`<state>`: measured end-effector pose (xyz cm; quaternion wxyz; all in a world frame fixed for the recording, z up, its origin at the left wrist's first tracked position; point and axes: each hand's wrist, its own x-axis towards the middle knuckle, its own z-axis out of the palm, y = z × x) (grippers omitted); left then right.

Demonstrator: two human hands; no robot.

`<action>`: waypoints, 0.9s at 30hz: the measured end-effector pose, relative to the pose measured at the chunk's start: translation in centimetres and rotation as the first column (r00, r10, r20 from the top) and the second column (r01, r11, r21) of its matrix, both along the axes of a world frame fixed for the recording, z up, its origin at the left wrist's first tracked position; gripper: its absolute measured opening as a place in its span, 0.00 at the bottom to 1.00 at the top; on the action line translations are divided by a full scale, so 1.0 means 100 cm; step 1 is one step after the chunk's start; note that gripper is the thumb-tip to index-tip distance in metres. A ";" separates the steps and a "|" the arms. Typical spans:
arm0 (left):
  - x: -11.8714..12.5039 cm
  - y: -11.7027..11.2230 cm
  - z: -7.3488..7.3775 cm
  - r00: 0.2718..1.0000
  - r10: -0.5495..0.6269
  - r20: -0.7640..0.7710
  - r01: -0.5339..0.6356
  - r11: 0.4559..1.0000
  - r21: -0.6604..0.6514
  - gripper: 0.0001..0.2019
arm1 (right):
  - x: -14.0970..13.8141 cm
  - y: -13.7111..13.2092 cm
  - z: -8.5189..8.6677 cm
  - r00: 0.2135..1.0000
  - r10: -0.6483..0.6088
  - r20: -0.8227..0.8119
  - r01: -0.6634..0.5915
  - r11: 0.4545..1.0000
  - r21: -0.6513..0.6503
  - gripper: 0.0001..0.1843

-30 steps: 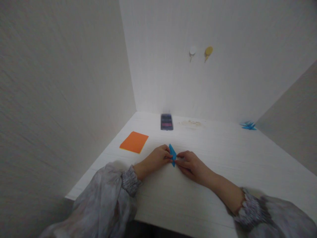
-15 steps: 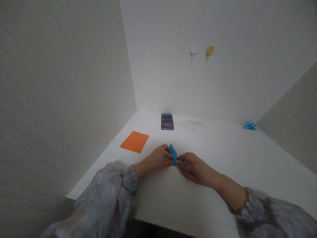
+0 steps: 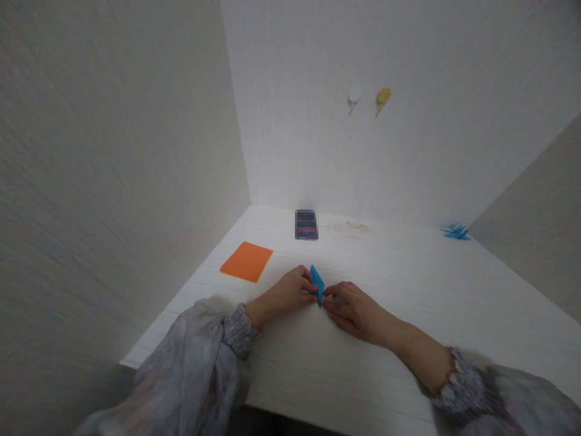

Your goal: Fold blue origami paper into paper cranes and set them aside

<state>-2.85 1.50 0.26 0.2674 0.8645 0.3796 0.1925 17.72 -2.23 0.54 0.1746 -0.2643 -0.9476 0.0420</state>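
Note:
A small blue folded paper piece (image 3: 316, 284) stands on the white table (image 3: 408, 284) between my two hands. My left hand (image 3: 289, 292) pinches it from the left, fingers closed on its edge. My right hand (image 3: 350, 306) pinches it from the right, fingertips pressed to the paper low on its side. Both wrists rest on the tabletop, in pale patterned sleeves.
An orange paper stack (image 3: 246, 261) lies to the left. A dark small device (image 3: 305, 224) sits near the back wall. Blue folded paper shapes (image 3: 456, 231) lie at the far right corner. Two round hooks (image 3: 368, 97) hang on the wall. Walls close in on three sides.
Nearly nothing has moved. Both hands stay pinched on the blue paper, with only slight finger shifts.

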 end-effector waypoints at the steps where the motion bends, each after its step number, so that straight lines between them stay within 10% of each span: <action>1: 0.000 0.000 0.001 1.000 -0.007 -0.003 0.007 1.000 0.005 0.07 | 0.000 0.000 0.000 1.000 -0.002 0.000 0.002 1.000 0.003 0.14; 27: 0.005 0.000 0.006 0.996 0.087 0.028 -0.085 0.993 -0.078 0.19 | -0.003 0.003 -0.005 0.994 0.041 -0.105 -0.045 0.998 -0.039 0.14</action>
